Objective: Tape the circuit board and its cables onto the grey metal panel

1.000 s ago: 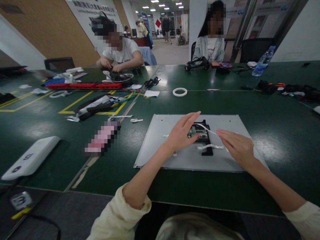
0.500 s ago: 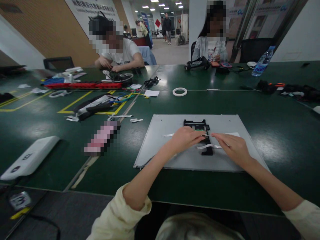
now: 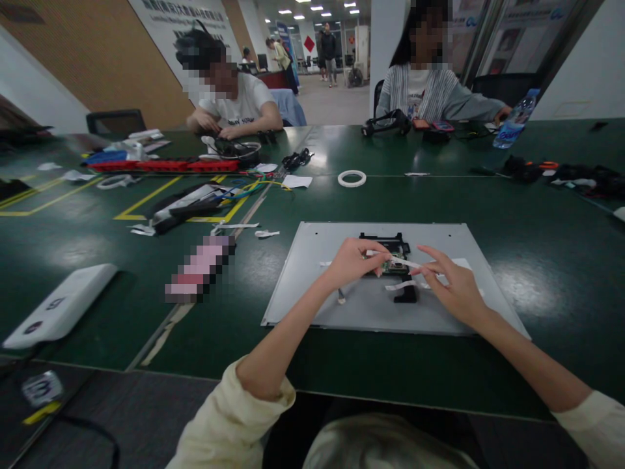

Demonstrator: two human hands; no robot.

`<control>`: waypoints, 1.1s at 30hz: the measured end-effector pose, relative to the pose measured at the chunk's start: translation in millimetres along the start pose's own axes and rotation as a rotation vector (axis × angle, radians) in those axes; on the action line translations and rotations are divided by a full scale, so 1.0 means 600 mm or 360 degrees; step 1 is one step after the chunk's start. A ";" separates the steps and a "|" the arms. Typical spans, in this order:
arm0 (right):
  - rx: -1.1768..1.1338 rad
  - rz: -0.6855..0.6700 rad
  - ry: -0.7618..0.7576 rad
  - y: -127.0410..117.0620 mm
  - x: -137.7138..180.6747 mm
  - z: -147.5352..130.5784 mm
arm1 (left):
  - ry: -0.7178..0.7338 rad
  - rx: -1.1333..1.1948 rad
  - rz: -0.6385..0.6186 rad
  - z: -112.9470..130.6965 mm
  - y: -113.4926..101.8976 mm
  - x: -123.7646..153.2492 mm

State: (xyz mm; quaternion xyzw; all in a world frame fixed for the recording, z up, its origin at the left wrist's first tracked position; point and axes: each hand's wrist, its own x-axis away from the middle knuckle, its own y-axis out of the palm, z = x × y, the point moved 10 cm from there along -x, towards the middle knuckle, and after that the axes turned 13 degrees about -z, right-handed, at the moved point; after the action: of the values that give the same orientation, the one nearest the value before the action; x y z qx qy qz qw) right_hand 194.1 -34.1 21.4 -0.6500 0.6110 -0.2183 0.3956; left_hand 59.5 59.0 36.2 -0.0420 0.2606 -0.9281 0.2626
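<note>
A thin white strip (image 3: 404, 262), perhaps tape, stretches between my two hands. The thumb and fingers of my left hand (image 3: 355, 262) pinch one end of it. At the other end, my right hand (image 3: 455, 286) grips it between thumb and fingers, with one finger lifted. Just beneath lies a black plastic frame (image 3: 405, 294) with a small green circuit board (image 3: 396, 266), partly hidden by my hands. Another white strip (image 3: 401, 285) crosses the frame's lower part. All this rests on a pale grey flat panel (image 3: 371, 314) on the green table.
A white ring (image 3: 352, 178) like a tape roll lies beyond the panel. Left are a blurred pink phone-like object (image 3: 199, 268) and a white device (image 3: 61, 306). A water bottle (image 3: 516, 119) stands far right, near a person's hand (image 3: 502, 116). Another person sits across the table.
My hands have lifted slightly and turned, so the strip and the green board show more clearly. Across the table, a person's arm has reached out toward the bottle.
</note>
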 end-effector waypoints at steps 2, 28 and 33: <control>-0.0089 -0.0011 0.0037 0.001 0.000 0.002 | 0.0007 0.0036 0.0037 -0.004 -0.005 -0.002; -0.0785 0.0171 0.0683 0.038 -0.094 0.186 | -0.0122 -0.1034 0.0168 -0.058 -0.032 -0.165; -0.0562 0.0166 0.0657 0.030 -0.098 0.176 | -0.0070 -0.1138 0.0010 -0.069 -0.016 -0.165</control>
State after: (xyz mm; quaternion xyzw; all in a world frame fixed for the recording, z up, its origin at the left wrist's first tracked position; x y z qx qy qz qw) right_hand 254.4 50.0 -43.2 -0.6183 0.7400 -0.2155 0.1540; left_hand 131.2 135.3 11.2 -0.1505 0.5634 -0.7762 0.2396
